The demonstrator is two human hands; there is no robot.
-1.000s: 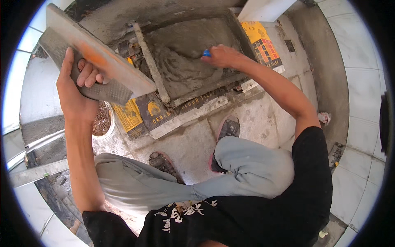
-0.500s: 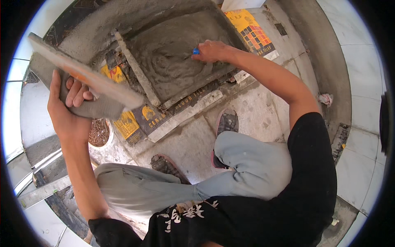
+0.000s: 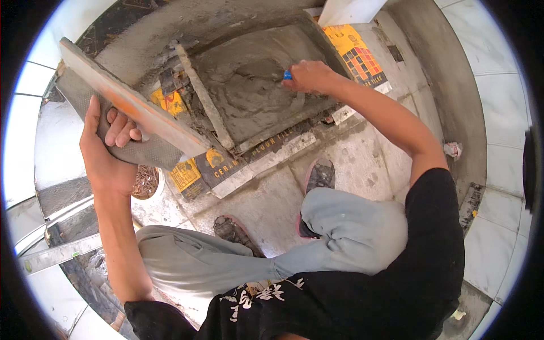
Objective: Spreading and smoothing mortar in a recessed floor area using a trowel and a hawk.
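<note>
The hands are well apart. On the left, the left hand (image 3: 110, 164) is clamped on a tile (image 3: 161, 123), held tilted with fingers against its textured side, just left of a rectangular bed of wet grey mortar (image 3: 243, 54). The right hand (image 3: 313, 77) is closed round a blue handle (image 3: 287, 75) at the mortar; I cannot tell the tool's far end. Black-and-yellow cardboard (image 3: 356, 51) shows along the bed's near and right sides.
</note>
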